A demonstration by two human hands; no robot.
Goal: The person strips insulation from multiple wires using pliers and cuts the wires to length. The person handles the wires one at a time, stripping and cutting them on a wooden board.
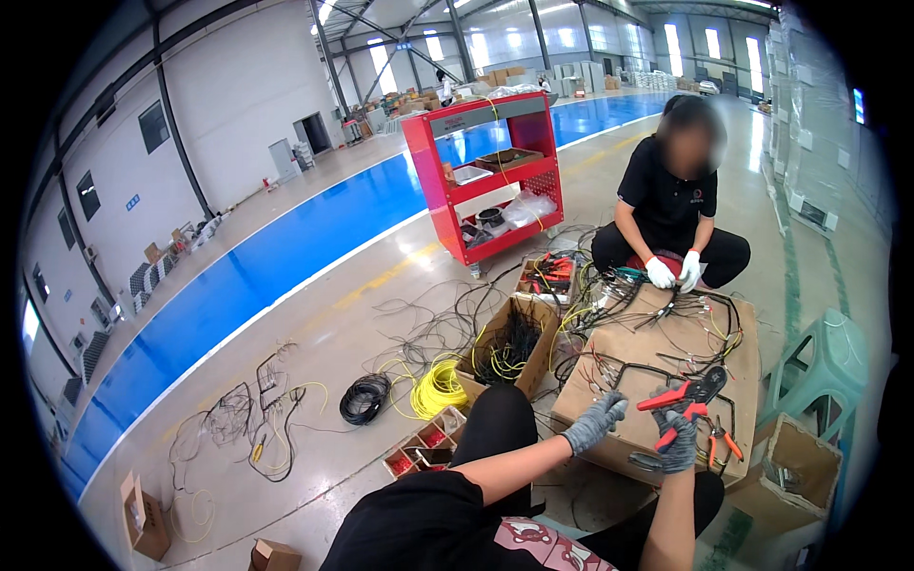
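Observation:
My right hand, in a grey glove, is wrapped round the red handles of a crimping tool. The tool's black head points away to the upper right. My left hand, gloved the same way, is closed just left of it; what its fingers hold, if anything, is too small to make out. Both hands are over the near edge of a cardboard-topped work surface. Thin wires with small ends lie just beyond my left hand. Orange-handled pliers lie right of my right hand, beside a black cable harness.
A co-worker in white gloves handles wires at the far side. Left of the surface are a box of black cables, a yellow cable coil and a compartment box. A red cart stands behind; a green stool is right.

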